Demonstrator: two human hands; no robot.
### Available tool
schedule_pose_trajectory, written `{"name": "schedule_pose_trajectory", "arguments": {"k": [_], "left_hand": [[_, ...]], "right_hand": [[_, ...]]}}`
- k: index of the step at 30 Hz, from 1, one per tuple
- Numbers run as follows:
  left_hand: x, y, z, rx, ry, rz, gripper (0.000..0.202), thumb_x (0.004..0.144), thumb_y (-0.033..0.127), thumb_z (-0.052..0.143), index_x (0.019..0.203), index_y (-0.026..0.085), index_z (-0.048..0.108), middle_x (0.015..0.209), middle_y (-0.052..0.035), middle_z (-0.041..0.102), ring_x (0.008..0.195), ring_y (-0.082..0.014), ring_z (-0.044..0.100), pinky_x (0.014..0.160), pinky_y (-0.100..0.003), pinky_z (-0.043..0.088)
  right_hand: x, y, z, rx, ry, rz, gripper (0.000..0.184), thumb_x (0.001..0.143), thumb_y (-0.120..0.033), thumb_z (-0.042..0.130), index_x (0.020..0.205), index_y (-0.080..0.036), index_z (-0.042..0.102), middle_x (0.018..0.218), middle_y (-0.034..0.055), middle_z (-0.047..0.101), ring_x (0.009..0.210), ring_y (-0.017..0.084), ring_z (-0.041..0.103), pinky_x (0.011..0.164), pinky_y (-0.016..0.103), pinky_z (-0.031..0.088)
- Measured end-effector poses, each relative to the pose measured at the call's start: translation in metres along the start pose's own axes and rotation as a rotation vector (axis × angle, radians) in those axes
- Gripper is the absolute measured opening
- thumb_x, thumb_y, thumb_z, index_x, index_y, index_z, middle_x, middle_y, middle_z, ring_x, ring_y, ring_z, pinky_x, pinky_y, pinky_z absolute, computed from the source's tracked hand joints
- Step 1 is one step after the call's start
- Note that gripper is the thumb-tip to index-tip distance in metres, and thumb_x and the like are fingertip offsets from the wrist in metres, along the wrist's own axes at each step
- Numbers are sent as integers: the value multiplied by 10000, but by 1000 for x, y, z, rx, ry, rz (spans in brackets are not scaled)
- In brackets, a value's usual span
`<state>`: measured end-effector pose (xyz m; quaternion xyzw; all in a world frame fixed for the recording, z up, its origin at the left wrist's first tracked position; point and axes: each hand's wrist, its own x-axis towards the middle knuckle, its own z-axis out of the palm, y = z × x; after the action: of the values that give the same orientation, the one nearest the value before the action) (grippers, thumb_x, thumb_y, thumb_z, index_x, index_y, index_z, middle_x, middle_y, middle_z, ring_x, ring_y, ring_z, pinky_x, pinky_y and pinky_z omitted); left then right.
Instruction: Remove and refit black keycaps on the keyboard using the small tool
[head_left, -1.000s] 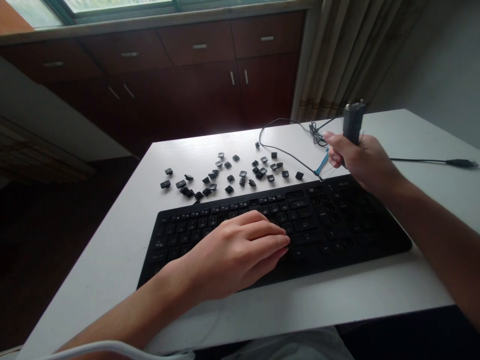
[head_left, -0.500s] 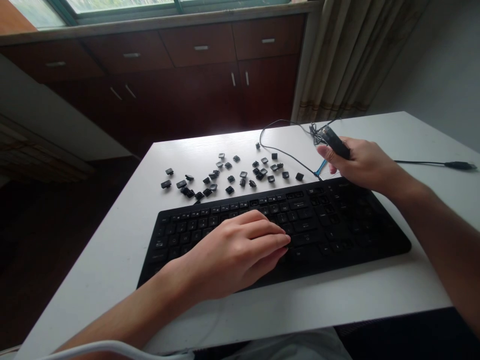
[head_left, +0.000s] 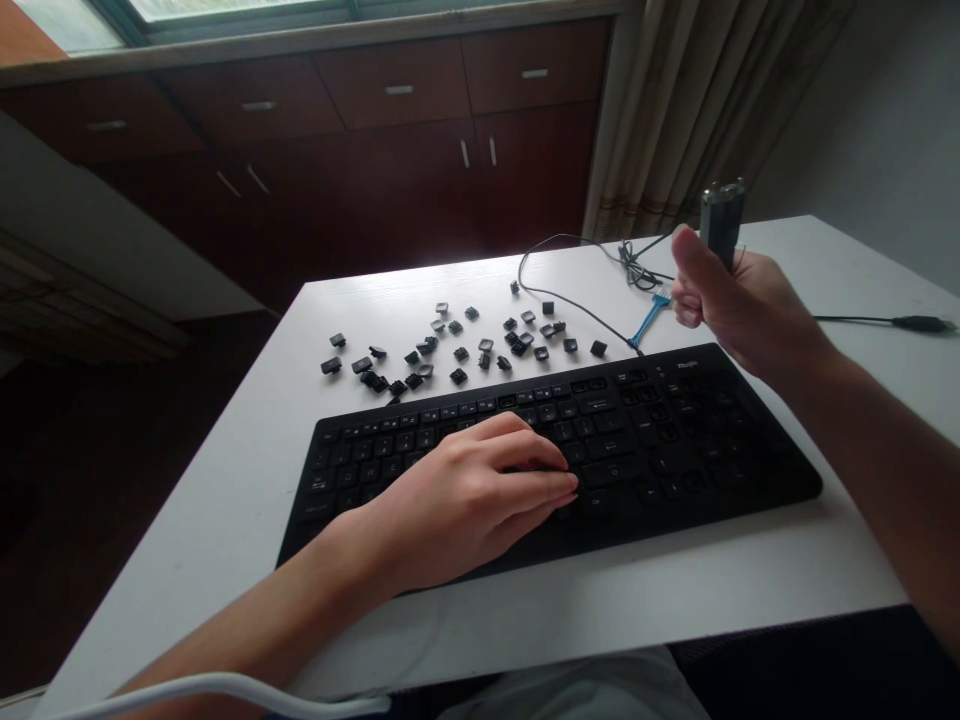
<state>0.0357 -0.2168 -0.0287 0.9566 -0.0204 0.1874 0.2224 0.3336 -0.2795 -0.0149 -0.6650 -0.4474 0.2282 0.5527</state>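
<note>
My left hand (head_left: 472, 490) lies palm down over the middle of a black keyboard (head_left: 720, 430). Its thumb and index fingertips meet just above the keys; anything between them is hidden. Raised past the keyboard's far right corner, my right hand (head_left: 735, 295) is closed around a dark, block-shaped tool (head_left: 722, 222). Small metal points stick up from the tool's top end. Several key positions on the keyboard lack caps, among them a spot (head_left: 667, 431) on the right side. Loose black keycaps (head_left: 486, 345) are scattered behind the keyboard, some upturned.
A blue brush-like tool (head_left: 646, 322) lies behind the keyboard, left of my right hand. A thin black cable (head_left: 574, 305) loops near it, and another cable end (head_left: 919, 323) lies at the right. The white table (head_left: 660, 590) faces a brown cabinet (head_left: 405, 180).
My right hand has lifted and turned, bringing the dark tool from a slant to upright and uncovering the blue tool and the keyboard's corner. My left hand has barely moved.
</note>
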Motion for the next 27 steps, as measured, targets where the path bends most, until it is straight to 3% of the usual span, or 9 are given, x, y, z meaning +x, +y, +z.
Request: {"name": "schedule_pose_trajectory", "arguments": {"k": [2, 5, 9, 11, 15, 18, 20, 23, 27], "left_hand": [[0, 0, 1, -18, 12, -4, 169, 933, 154, 654, 1060, 175, 763, 1057, -67, 747, 912, -177, 652, 797, -289, 579], [1, -1, 2, -50, 27, -14, 158, 928, 145, 661, 1050, 169, 758, 1050, -60, 751, 906, -165, 650, 806, -280, 574], [1, -2, 2, -61, 29, -26, 149, 918, 148, 677, 1039, 171, 762, 1043, -54, 751, 896, -161, 647, 798, -282, 568], [2, -2, 2, -55, 28, -31, 144, 916, 162, 686, 1036, 176, 765, 1045, -54, 749, 897, -163, 647, 794, -286, 567], [2, -1, 2, -53, 23, -35, 146, 926, 161, 674, 1038, 186, 765, 1042, -48, 750, 893, -159, 648, 788, -282, 563], [2, 0, 3, -64, 27, -52, 134, 931, 166, 670, 1027, 184, 762, 1028, -40, 753, 883, -152, 649, 792, -278, 559], [2, 0, 3, -74, 23, -82, 131, 935, 181, 669, 1028, 189, 759, 1027, -35, 751, 891, -149, 651, 803, -277, 557], [2, 0, 3, -94, 10, -121, 152, 939, 218, 670, 1068, 201, 748, 1043, -33, 748, 920, -150, 658, 820, -273, 556], [0, 0, 1, -122, -5, -139, 226, 937, 261, 678, 1150, 196, 715, 1067, -34, 745, 956, -150, 664, 841, -264, 554]], "right_hand": [[-1, 2, 2, -38, 37, -43, 585, 878, -689, 579, 548, -227, 438, 595, 18, 462, 581, 142, 475, 551, 320, 413], [-1, 3, 6, -2, 59, -80, 485, 896, -627, 612, 619, -233, 559, 675, 36, 567, 626, 158, 551, 585, 335, 458], [-2, -3, 11, 245, 65, -68, 250, 842, -466, 768, 857, -264, 622, 615, -47, 456, 497, 105, 407, 459, 290, 336], [-2, -6, 12, 363, 34, -23, 259, 860, -452, 754, 827, -255, 589, 577, -68, 380, 475, 93, 326, 440, 281, 268], [-3, -8, 15, 415, -5, -19, 364, 928, -498, 648, 702, -219, 585, 597, -38, 428, 528, 106, 409, 501, 300, 347], [-5, -8, 17, 409, 12, -94, 172, 894, -409, 721, 894, -245, 667, 648, -43, 486, 581, 116, 451, 560, 307, 385], [-6, -10, 17, 463, 2, -72, 173, 870, -366, 755, 974, -293, 639, 636, -67, 457, 549, 114, 395, 536, 304, 343], [-6, -13, 16, 524, -10, -14, 259, 882, -458, 718, 791, -282, 551, 591, -69, 380, 495, 119, 309, 493, 315, 271], [-8, -14, 22, 548, -40, -13, 385, 921, -539, 629, 685, -260, 506, 587, -49, 366, 509, 131, 335, 507, 325, 299]]}}
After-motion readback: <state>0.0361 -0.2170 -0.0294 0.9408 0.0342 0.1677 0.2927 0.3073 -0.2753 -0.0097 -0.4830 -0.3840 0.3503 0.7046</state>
